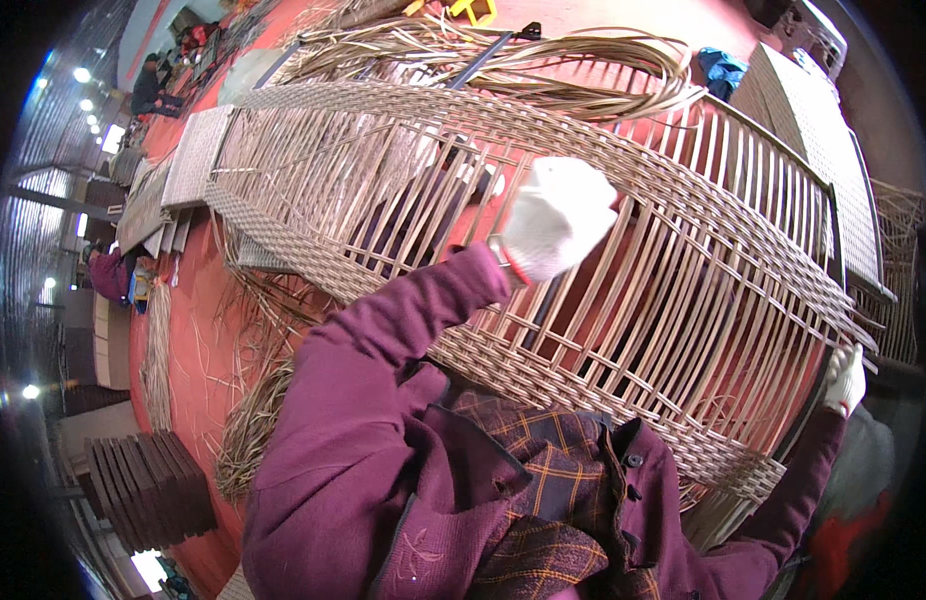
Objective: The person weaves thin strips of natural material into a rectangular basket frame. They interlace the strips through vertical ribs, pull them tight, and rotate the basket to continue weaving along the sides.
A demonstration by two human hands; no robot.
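Before me lies a long wicker panel [573, 130] with tightly woven borders and open, parallel strands between them. My left hand [558, 218], in a white glove, is held over the middle of the panel near its far border. Its fingers are curled closed; glare hides what they may hold. At the panel's right end, my right hand [845, 380], also gloved, is closed by the far corner with its fingertips pinched together. What is between them is too small to make out. A dark frame bar [545, 308] shows beneath the strands.
Loose coils of wicker strand [613, 65] lie beyond the panel, and more strands [258, 420] heap at the left. Finished woven panels [818, 120] stand at the far right. A stack of brown slabs [148, 490] is at the lower left. Other people [155, 88] sit far left.
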